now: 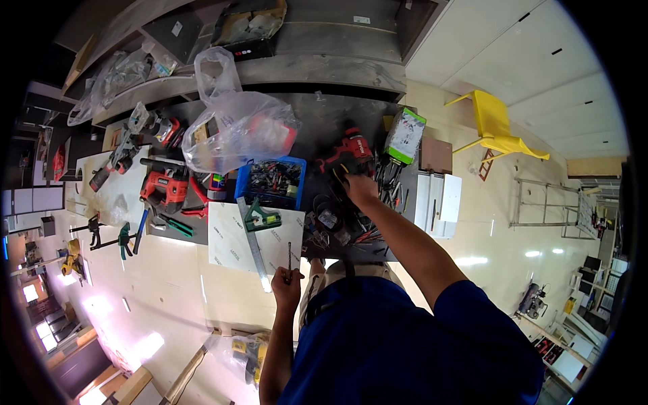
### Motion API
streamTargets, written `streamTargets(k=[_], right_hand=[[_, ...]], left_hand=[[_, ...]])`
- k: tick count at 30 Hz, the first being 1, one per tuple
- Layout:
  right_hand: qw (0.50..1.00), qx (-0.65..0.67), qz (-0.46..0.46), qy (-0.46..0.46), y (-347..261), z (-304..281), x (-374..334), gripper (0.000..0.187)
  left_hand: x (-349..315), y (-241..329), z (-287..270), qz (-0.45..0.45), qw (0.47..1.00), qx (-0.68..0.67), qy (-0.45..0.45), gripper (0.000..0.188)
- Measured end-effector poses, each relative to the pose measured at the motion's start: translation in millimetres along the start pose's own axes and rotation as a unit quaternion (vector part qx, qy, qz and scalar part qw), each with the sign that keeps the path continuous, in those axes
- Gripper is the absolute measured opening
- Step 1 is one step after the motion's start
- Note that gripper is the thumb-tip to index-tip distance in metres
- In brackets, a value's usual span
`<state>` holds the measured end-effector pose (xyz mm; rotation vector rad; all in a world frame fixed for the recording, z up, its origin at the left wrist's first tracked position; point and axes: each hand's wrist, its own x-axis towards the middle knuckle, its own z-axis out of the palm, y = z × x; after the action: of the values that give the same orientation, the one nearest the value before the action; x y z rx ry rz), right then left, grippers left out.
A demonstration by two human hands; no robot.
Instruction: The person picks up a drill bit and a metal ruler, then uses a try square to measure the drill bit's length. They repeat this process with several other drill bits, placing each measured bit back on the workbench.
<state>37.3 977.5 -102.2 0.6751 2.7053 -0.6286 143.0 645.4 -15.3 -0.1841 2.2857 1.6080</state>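
Observation:
My left hand (287, 285) is closed round a thin dark rod (290, 254), which points up over the front edge of a white printed board (233, 233). On that board lie a steel ruler (252, 244) and a green tool (262, 217). Further right, my right hand (361, 190) reaches onto the dark bench beside a red cordless drill (355, 150). Its fingers curl downward by a small black and yellow piece; what they grip is partly hidden. Below that hand sits a tangle of cables and small tools (329, 217).
A blue bin of small hardware (271, 182) stands mid-bench, a clear plastic bag (233, 131) behind it. Left are a red jigsaw-like tool (165, 187), clamps (125, 239) and a hammer (141, 231). A green and white box (406, 135) and a yellow chair (493, 125) are right.

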Motion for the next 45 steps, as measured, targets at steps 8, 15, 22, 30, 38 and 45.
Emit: streamTargets(k=[8,15,22,30,38,45], right_hand=[[0.998,-0.047,0.044,-0.011,-25.4,-2.1,16.7,0.024],[0.993,0.063,-0.033,0.096,10.7,-8.5,13.2,0.037],[0.805,0.583,-0.085,0.071,-28.5,-85.1,-100.6,0.013],[0.634,0.71,-0.308,0.0,-145.7,-167.5,-245.7,0.016],[0.597,0.709,-0.375,-0.021,-182.8,-184.3,-274.6,0.02],[0.61,0.682,-0.402,0.031,-217.2,-184.3,-292.4,0.023]], left_hand=[[-16.9,18.3,-24.4,-0.024,0.994,-0.105,0.026,0.032],[-14.7,20.1,-41.0,-0.017,0.991,-0.132,0.018,0.032],[8.9,54.9,-50.4,0.004,0.979,-0.199,-0.033,0.031],[2.0,205.7,-82.9,0.083,0.899,-0.383,-0.195,0.035],[-29.3,231.8,-131.6,0.173,0.904,-0.344,-0.184,0.041],[-38.6,233.8,-165.8,0.202,0.902,-0.342,-0.168,0.044]])
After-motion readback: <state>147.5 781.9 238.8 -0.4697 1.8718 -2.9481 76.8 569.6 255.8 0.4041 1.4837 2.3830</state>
